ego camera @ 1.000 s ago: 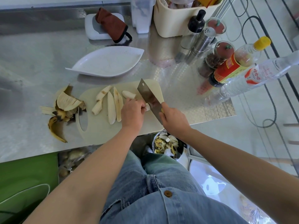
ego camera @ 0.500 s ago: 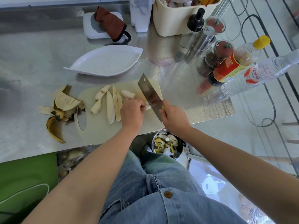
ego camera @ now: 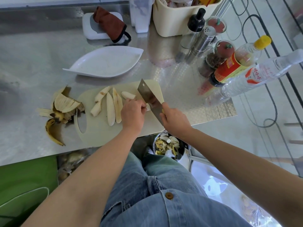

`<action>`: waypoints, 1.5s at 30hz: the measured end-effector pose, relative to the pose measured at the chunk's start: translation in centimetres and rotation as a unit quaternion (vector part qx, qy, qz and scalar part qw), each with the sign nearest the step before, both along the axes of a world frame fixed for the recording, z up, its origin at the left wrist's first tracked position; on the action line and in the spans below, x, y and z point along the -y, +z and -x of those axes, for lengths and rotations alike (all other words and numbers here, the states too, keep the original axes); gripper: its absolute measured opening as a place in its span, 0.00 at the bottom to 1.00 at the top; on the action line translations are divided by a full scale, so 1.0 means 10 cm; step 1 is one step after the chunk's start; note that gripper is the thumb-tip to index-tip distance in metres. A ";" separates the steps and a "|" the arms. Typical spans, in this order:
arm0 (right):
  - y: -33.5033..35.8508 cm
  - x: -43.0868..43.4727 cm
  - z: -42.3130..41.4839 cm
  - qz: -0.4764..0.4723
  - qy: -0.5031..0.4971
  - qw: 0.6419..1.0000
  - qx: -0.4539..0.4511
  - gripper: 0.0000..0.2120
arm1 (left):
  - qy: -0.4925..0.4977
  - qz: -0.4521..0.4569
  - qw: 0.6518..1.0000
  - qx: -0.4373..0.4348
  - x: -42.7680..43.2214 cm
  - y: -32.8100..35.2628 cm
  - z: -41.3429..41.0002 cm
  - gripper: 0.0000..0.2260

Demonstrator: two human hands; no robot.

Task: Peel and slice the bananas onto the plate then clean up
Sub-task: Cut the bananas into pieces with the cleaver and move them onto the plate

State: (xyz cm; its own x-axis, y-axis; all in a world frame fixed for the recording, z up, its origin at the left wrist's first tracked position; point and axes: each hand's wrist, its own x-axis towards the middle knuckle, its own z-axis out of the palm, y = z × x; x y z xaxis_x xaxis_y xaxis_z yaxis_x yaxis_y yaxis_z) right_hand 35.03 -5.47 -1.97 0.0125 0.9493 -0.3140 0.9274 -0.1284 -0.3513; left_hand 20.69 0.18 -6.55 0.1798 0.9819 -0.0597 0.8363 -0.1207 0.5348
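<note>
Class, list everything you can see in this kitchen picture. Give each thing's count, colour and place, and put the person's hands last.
table: one, steel, under everything.
plate: one, white, behind the cutting board.
cutting board: one, cream, at the near edge.
banana pieces: several, pale, on the board.
banana peels: a heap, yellow-brown, left of the board.
cleaver: one, steel, over the board's right part.
cloth: one, dark red, on a white tray.
tub: one, cream, at the back.
bottles: three, mostly clear, on the right.
jars: two, red-lidded, among the bottles.
shaker: one, steel, beside the jars.
bucket: one, holding scraps, below the table.
left hand: holds a banana piece.
right hand: grips the cleaver.
</note>
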 end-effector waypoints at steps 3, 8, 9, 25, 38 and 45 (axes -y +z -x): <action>0.01 0.01 -0.02 -0.019 -0.004 1.000 -0.006 0.08 | 0.002 0.001 1.000 0.003 0.00 0.00 0.00 0.04; 0.02 0.01 -0.02 -0.043 -0.010 0.999 -0.022 0.07 | 0.009 0.000 1.000 -0.002 0.01 0.01 0.01 0.04; 0.02 0.01 -0.01 -0.042 -0.007 0.999 -0.022 0.07 | 0.009 -0.001 1.000 -0.003 0.01 0.02 0.01 0.04; -0.04 0.03 0.02 -0.020 -0.011 1.000 -0.014 0.08 | 0.018 0.007 1.000 0.006 0.00 0.04 -0.01 0.03; -0.01 0.01 0.01 -0.033 -0.017 0.999 -0.027 0.08 | 0.021 0.005 1.000 -0.005 -0.01 0.03 -0.02 0.03; 0.00 -0.01 0.00 -0.043 -0.015 0.998 -0.033 0.08 | 0.027 0.012 1.000 0.002 -0.01 0.03 -0.02 0.03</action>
State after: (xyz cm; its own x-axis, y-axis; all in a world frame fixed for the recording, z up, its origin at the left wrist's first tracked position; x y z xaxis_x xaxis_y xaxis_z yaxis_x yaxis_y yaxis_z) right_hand 35.04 -5.35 -1.99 0.0230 0.9723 -0.2324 0.8981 -0.1222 -0.4226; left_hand 20.89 0.30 -6.27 0.1269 0.9884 -0.0836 0.8393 -0.0621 0.5402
